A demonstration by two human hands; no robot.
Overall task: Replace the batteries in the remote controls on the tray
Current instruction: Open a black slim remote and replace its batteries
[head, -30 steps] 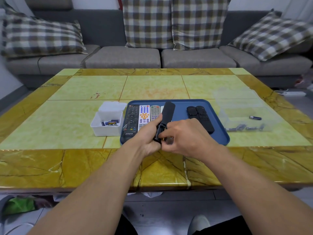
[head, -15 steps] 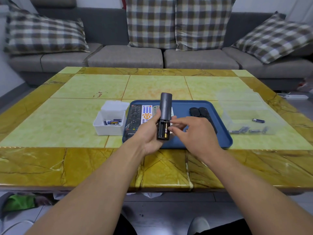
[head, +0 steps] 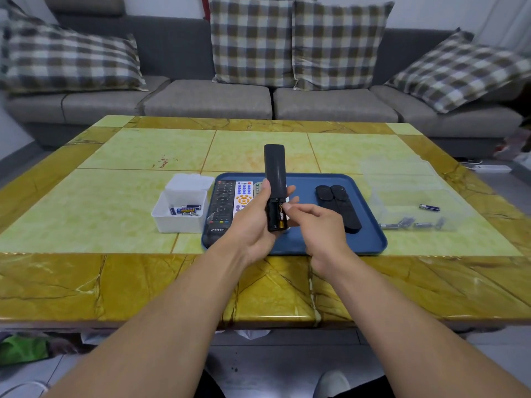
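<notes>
While the blue tray (head: pixel 370 242) serves as landmark, entries run from its near side outward.

Left hand (head: pixel 253 225): over the tray's near-left part, fingers wrapped round the black remote (head: pixel 275 173), which stands upright with its back toward the camera.

Battery bay (head: pixel 276 215): at the remote's lower end, uncovered; one gold-banded battery (head: pixel 281 216) sits in the right slot, the left slot looks dark, contents unclear.

Right hand (head: pixel 313 225): over the tray's near middle, thumb and forefinger drawn narrowly together at the battery's edge; whether they actually pinch it cannot be told.

Change: a second ago both hands were closed low over the remote's end; now the bay is exposed, the remote raised, and the right hand has returned to the cell. Likely meaning: cover off, old battery about to be pried out.

On the tray: three button-face remotes (head: pixel 230 202) at its left, two black remotes (head: pixel 339 208) at its right, well apart from the hands.

White box (head: pixel 161 219): touching the tray's left edge, holding blue-labelled batteries.

Clear container (head: pixel 416 196): just right of the tray, with loose dark batteries.

Room to move: bare tray floor between the remote groups; the table's near edge lies just below the wrists; open tabletop beyond the tray up to the sofa (head: pixel 207 101).
</notes>
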